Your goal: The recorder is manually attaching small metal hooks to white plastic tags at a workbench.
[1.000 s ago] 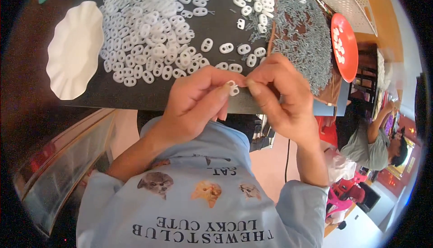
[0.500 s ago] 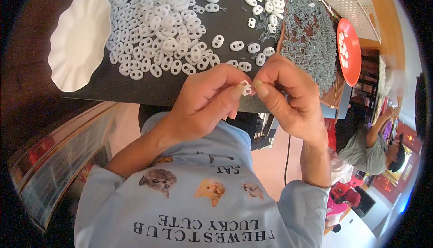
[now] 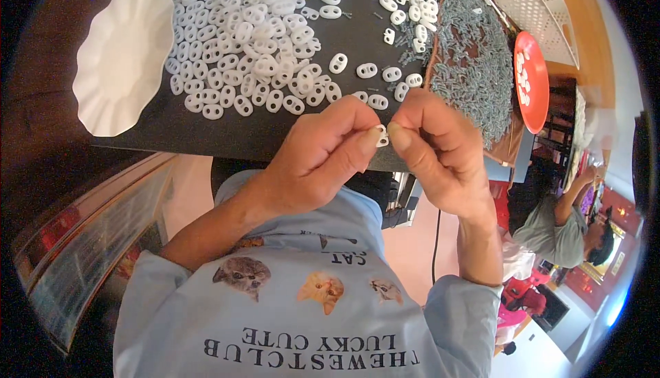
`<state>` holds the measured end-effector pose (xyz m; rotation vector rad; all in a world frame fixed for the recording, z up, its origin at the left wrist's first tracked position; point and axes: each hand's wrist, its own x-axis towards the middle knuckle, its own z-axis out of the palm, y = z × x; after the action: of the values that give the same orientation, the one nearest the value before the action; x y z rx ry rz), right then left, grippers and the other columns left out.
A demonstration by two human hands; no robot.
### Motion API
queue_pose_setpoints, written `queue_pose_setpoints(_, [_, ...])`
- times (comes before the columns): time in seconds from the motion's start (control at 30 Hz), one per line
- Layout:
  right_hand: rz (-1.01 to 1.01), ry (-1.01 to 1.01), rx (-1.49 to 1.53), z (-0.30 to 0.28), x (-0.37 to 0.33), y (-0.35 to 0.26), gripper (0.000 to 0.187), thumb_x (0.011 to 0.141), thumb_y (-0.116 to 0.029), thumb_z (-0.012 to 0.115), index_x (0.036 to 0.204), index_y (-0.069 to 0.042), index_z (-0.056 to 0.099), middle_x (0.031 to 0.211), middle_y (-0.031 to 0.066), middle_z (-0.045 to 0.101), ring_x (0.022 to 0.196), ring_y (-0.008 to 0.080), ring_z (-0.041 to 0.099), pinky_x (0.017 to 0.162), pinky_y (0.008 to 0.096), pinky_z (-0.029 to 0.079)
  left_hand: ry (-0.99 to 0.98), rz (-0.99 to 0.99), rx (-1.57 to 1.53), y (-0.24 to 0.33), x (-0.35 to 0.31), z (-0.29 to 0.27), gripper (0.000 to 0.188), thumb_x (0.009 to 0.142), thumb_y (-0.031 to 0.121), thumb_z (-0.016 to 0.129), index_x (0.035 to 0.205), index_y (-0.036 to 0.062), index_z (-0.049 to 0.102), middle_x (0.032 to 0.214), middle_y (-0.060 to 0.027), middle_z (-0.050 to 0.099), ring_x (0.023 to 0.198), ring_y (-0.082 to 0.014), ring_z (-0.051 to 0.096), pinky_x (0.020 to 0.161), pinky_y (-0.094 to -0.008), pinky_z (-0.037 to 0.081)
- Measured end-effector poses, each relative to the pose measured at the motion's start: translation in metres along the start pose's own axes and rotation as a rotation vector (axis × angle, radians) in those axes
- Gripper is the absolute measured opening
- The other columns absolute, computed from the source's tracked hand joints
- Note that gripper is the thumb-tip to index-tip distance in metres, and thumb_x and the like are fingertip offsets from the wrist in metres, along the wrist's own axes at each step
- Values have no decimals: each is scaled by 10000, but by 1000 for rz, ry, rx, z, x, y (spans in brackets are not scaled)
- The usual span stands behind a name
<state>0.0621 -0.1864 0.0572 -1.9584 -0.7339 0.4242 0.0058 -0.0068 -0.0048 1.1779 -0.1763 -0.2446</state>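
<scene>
At the table's near edge, my left hand (image 3: pixel 320 150) pinches a small white two-hole cord lock (image 3: pixel 382 136) between thumb and forefinger. The piece stands on edge, its holes partly visible. My right hand (image 3: pixel 445 154) is closed in a pinch right beside it, thumb tip at the piece's right side. Whatever those right fingertips hold, if anything, is too small or hidden to make out. Just beyond my fingers lie several loose white cord locks (image 3: pixel 367 71). A large heap of such pieces (image 3: pixel 240 48) spreads to the left.
Small grey metal springs (image 3: pixel 471 69) cover a brown cloth on the right. A red plate (image 3: pixel 540 86) with white pieces and a perforated white basket (image 3: pixel 526 0) stand beyond. Left is a wavy-rimmed white dish (image 3: pixel 124 62). Another person (image 3: pixel 560 230) sits at far right.
The view has shifted slightly, so the table's things sit a little further right. Both hands keep their pinch; the cord lock between them shows slightly turned.
</scene>
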Motion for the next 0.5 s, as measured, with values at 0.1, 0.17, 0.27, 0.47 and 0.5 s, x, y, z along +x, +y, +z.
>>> queue_pose_setpoints(0.1, [14,28,1,5,-1,-1,109,911,-42,564,816,-4,526,715,2,437,603,95,381,534,247,304,3,-2,-2,0,0,0,145,981,155,497,934,19,517,659,10,505,591,-52,454,535,-224,395])
queue_pose_setpoints(0.17, [-31,40,-66,6,-1,-2,121,913,-44,561,806,-8,515,704,9,432,589,98,374,526,247,299,-3,9,18,1,0,1,144,977,149,500,918,19,520,647,13,498,581,-50,443,526,-225,386])
queue_pose_setpoints(0.27, [-35,69,-72,11,0,-2,119,913,-38,553,807,-8,510,697,16,426,594,100,374,532,247,303,14,-7,-6,-3,-2,0,140,971,144,504,909,19,523,646,8,501,577,-50,443,521,-228,382])
queue_pose_setpoints(0.47, [18,31,-22,7,-3,-5,112,915,-33,543,812,-5,509,715,29,437,627,110,391,549,257,316,1,22,-16,3,-1,-2,123,964,123,496,914,14,526,639,4,496,570,-52,441,504,-238,375])
queue_pose_setpoints(0.5, [17,26,-23,8,-1,-7,112,915,-33,543,812,-5,509,715,29,437,627,110,391,549,257,316,5,24,-18,2,-1,-2,123,964,123,496,914,14,526,639,4,496,570,-52,441,504,-238,375])
